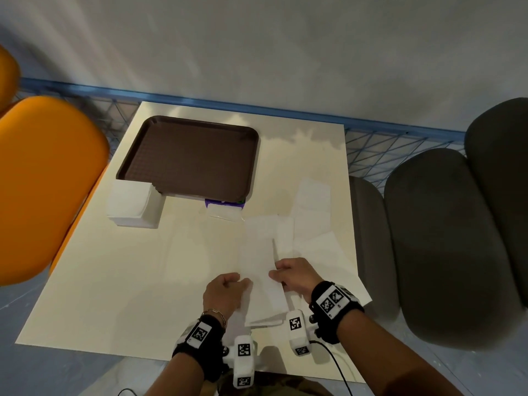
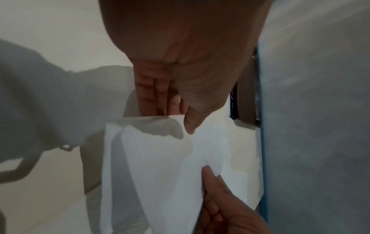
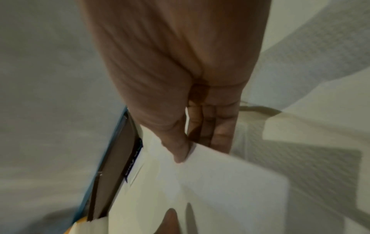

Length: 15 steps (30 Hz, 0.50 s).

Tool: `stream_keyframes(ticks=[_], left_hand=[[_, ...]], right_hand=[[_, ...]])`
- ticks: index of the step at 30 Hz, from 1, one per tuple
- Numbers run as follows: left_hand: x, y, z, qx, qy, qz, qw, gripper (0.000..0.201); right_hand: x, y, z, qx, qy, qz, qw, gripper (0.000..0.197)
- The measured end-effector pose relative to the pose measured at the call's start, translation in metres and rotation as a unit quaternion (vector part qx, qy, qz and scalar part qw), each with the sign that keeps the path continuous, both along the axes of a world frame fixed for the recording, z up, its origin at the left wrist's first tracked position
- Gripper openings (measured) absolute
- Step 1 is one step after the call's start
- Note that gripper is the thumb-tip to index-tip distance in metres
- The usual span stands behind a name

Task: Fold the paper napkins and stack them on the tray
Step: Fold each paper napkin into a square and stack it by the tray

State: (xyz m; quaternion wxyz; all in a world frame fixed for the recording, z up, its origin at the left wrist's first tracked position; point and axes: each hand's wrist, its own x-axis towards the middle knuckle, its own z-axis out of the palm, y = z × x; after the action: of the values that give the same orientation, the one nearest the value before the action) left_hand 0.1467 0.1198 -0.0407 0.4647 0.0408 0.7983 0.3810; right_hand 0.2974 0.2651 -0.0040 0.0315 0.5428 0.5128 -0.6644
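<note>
Tray [image 1: 188, 158] sits bare far-left on the bench [image 1: 114, 281], well apart from the work. Left hand [image 1: 225, 292] and right hand [image 1: 294, 277] each pinch a side edge of the napkin [image 1: 261, 270], thumb over fingers [image 2: 148, 95]. Paper looks thin, probably multi-ply: uneven pull could skew the crease or tear it.

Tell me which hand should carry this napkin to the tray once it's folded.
Probably left. The tray lies far left, on the left hand's side; the right hand would cross over. Both pinch the napkin now.
</note>
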Motion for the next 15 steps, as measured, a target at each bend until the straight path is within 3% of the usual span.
stream_keyframes(ticks=[3, 6, 9, 11, 15], left_hand=[[-0.008, -0.003, 0.011, 0.004, 0.07, -0.022, 0.997, 0.043], [-0.017, -0.004, 0.032, 0.067, -0.032, -0.018, 0.997, 0.054], [-0.022, -0.003, 0.052, 0.12, -0.203, -0.03, 0.971, 0.07], [-0.021, -0.001, 0.069, 0.162, -0.261, -0.028, 0.951, 0.057], [-0.023, 0.007, 0.088, 0.207, -0.284, 0.015, 0.936, 0.041]], right_hand=[[-0.001, 0.002, 0.02, 0.011, 0.043, 0.006, 0.999, 0.016], [0.001, 0.002, 0.048, 0.006, 0.087, 0.02, 0.996, 0.013], [0.003, 0.004, 0.072, -0.004, 0.128, 0.044, 0.991, 0.015], [0.003, 0.006, 0.087, -0.001, 0.146, 0.055, 0.988, 0.017], [0.005, 0.012, 0.114, 0.042, 0.145, 0.056, 0.987, 0.019]])
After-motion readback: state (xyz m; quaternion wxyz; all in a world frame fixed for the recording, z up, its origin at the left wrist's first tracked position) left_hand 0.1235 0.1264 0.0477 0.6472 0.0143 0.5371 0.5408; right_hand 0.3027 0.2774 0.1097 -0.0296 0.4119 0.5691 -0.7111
